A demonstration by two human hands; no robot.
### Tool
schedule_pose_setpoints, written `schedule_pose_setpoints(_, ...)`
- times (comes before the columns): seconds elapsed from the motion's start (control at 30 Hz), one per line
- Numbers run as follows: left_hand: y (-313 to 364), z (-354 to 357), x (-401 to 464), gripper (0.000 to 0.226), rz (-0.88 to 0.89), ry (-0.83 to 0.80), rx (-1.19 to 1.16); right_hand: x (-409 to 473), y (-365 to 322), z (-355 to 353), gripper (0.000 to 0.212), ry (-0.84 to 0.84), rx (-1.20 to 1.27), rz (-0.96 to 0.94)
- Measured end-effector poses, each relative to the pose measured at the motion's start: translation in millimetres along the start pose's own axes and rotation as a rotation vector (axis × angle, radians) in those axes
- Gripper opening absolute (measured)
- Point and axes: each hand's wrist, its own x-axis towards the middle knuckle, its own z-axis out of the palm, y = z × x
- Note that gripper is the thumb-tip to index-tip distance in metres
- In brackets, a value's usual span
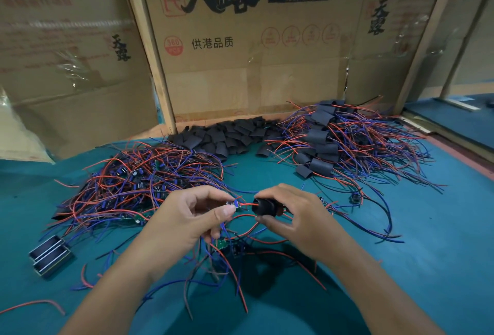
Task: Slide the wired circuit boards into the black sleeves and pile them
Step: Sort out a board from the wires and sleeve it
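Two hands work just above the green table (427, 227): the left hand (187, 217) pinches a wired circuit board (236, 204) by thumb and forefinger, while the right hand (291, 214) curls around a black sleeve (263, 207), mouth toward the board, apparently aligned for insertion. Board is small, with blue components; its red wires (247, 204) enter the sleeve mouth.

My one view is head-worn, looking forward and down, close over the teal table (441, 241), with cardboard boxes (240, 67) just behind; wide-angle, edges bowed.
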Motion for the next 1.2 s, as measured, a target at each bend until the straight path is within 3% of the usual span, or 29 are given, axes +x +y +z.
schedule_pose_setpoints(0.43,-10.1,9.2,3.0,0.019,0.14,0.081,0.233,1.0,-7.8,1.1,0.033,-0.002,0.067,-0.055)
schedule_pose_setpoints(0.73,-9.9,14.3,2.1,0.015,0.157,0.033,0.212,0.6,-7.5,7.2,0.03,-0.009,0.11,-0.028)
schedule_pose_setpoints(0.87,-10.7,15.0,2.2,0.032,0.142,0.039,0.128,0.0,-4.7,6.6,0.03,0.044,0.13,-0.012)
schedule_pose_setpoints(1.2,-11.4,22.0,1.7,0.02,0.106,0.112,0.046,-0.2,-7.8,9.4,0.028,0.057,0.113,-0.031)
